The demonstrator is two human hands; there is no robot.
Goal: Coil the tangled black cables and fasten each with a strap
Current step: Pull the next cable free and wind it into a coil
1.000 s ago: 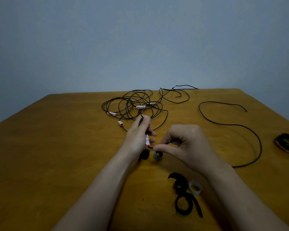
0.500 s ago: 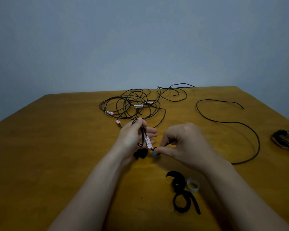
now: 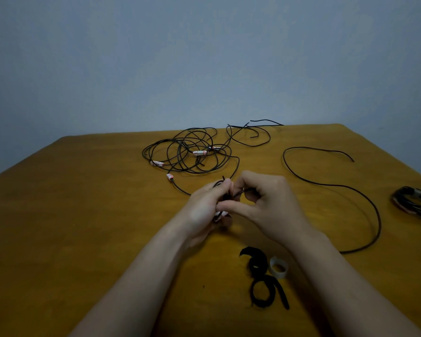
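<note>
A second ago the two hands worked side by side with a small gap between them. Now they have closed together on the near side of the tangle [image 3: 187, 152]. The right hand [image 3: 270, 205] lays its thumb across the left hand [image 3: 202, 207], and its fingers [image 3: 241, 182] pinch a strand of the cable [image 3: 180, 189], which runs from the grip back toward the tangle. The left hand's fingers stay curled round a small bunch of that same cable. A red-and-white tag [image 3: 219, 214] peeks out beneath them, where more of the dangling end showed before.

I judge that a fresh loop is being laid onto the bunch, so coiling of this cable has only begun and most of the tangle is not yet sorted.

The black straps [image 3: 260, 280] and a white loop [image 3: 278, 267] lie untouched on the desk [image 3: 83, 215], nearer than the hands. To the right of the tangle lies a loose cable [image 3: 336, 185]. Further right sits a coiled bundle [image 3: 416, 205].
</note>
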